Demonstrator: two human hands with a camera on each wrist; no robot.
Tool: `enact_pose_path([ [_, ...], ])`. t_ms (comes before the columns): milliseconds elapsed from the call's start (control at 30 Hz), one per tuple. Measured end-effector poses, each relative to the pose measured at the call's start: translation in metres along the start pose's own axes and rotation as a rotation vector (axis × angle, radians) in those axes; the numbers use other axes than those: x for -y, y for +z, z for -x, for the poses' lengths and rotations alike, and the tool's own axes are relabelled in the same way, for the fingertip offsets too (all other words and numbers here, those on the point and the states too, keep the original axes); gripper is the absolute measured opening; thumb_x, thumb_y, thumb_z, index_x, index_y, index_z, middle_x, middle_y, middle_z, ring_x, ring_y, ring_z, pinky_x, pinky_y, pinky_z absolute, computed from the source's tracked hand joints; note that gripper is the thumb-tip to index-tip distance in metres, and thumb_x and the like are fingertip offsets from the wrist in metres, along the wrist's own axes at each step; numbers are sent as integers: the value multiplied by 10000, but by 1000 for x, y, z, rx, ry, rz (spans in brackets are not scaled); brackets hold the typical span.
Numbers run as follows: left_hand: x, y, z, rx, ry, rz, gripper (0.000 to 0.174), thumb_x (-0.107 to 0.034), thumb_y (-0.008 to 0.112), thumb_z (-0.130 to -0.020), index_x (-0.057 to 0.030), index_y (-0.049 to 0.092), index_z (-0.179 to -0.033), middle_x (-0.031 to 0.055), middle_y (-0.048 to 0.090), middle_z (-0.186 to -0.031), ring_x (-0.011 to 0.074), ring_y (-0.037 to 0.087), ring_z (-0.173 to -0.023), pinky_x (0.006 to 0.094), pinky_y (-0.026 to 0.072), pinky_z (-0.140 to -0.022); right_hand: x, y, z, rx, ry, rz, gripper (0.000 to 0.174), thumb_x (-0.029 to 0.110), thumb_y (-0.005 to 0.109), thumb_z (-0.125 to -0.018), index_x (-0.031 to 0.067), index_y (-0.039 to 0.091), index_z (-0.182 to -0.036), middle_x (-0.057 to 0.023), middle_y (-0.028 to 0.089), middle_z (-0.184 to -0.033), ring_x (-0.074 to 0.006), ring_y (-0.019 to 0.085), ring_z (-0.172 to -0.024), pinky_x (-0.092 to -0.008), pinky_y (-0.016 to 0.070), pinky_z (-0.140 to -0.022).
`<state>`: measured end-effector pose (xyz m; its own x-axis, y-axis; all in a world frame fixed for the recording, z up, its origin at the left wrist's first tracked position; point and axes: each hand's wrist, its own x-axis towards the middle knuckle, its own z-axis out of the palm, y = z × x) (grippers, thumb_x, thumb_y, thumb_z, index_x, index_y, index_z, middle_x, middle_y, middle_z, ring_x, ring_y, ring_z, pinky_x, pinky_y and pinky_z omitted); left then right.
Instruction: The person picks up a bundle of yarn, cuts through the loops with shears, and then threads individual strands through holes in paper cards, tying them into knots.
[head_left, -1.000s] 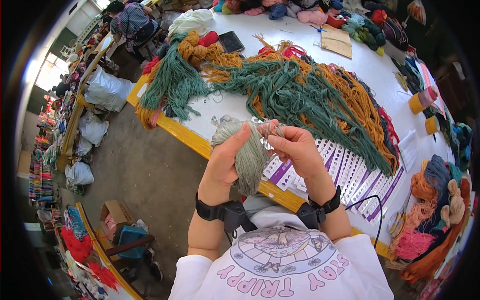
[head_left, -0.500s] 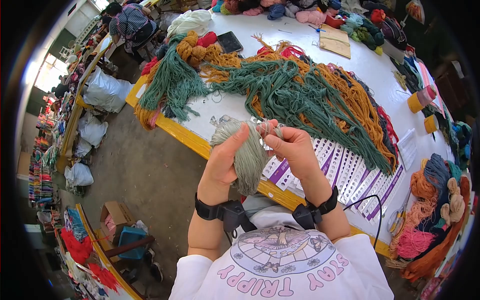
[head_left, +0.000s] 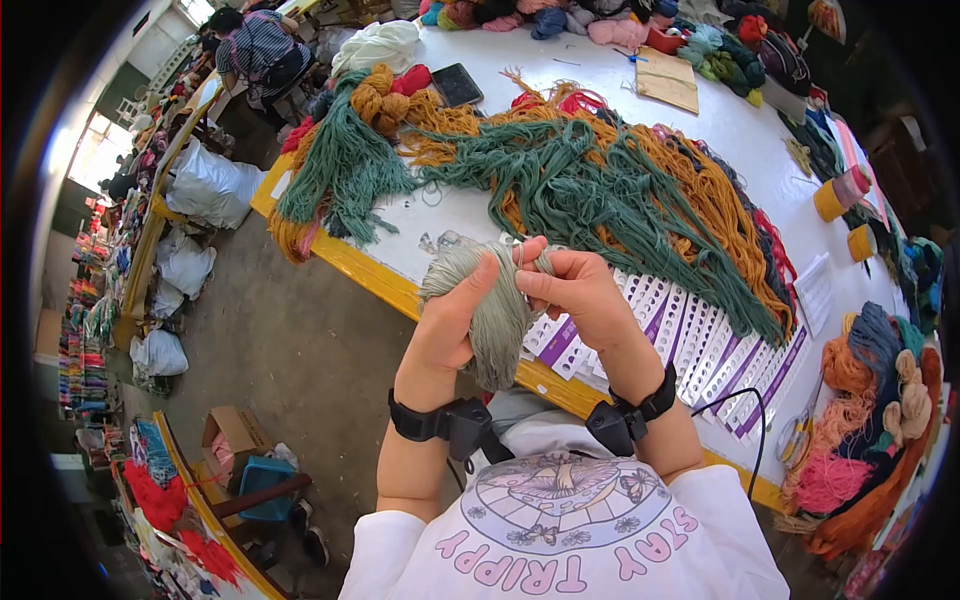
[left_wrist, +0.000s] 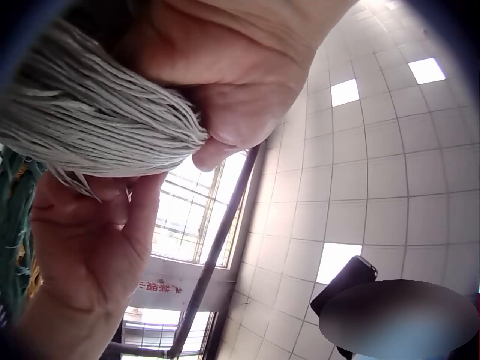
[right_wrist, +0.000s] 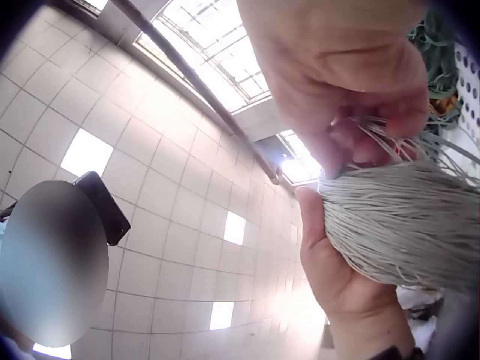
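Observation:
A hank of pale grey-green yarn hangs in front of the person's chest, over the table's near edge. The left hand grips it from the left side, thumb lying along the front of the strands. At the hank's upper right, the right hand pinches several loose strands between thumb and fingers. Close up in the right wrist view, thin strands loop around the curled fingers of that hand, while the bundle rests in the left palm. The hank partly hides the left fingers.
Tangled green yarn and mustard yarn cover much of the white table. Purple-and-white punched cards lie beneath the right forearm. A dark phone, a wooden board and yellow-pink cones stand farther off.
The right hand has shifted slightly left, closer to the hank, drawing the pinched strands with it. The left hand keeps its hold in nearly the same place.

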<state>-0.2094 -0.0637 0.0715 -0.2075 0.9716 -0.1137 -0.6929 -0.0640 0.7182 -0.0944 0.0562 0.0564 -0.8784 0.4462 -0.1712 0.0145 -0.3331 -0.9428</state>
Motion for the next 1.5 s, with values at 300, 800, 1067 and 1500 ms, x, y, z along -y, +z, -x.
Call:
enact_pose_path([
  [300, -5, 5, 1, -79, 29, 37, 448, -295, 483, -901, 53, 470, -1181, 130, 558, -1099, 175, 576, -924, 291, 483, -782, -2, 4, 0, 16, 12, -308, 162, 203, 668, -777, 61, 668, -855, 39, 597, -709, -17, 504, -545, -153, 349, -450],
  [800, -1, 5, -4, -191, 80, 17, 277, -117, 570, -822, 51, 579, -1042, 82, 607, -943, 140, 579, -795, 246, 470, -699, -18, 2, -8, 15, -101, -247, 172, 228, 648, -803, 65, 661, -856, 31, 598, -697, -10, 497, -576, -158, 343, -480],
  [1067, 1, -1, -7, -244, 122, 65, 219, -126, 561, -829, 36, 597, -971, 106, 605, -968, 172, 581, -812, 288, 482, -709, -14, 8, -8, -20, -77, -328, 224, 243, 598, -843, 42, 630, -935, 35, 589, -708, -15, 508, -585, -157, 364, -487],
  [1500, 5, -5, -8, -245, 153, 28, 267, -114, 607, -817, 34, 576, -1037, 79, 616, -918, 149, 593, -817, 248, 467, -735, -24, 13, -19, -103, -336, 102, 139, 124, 673, -757, 2, 665, -822, -35, 593, -699, -108, 542, -899, -255, 408, -761],
])
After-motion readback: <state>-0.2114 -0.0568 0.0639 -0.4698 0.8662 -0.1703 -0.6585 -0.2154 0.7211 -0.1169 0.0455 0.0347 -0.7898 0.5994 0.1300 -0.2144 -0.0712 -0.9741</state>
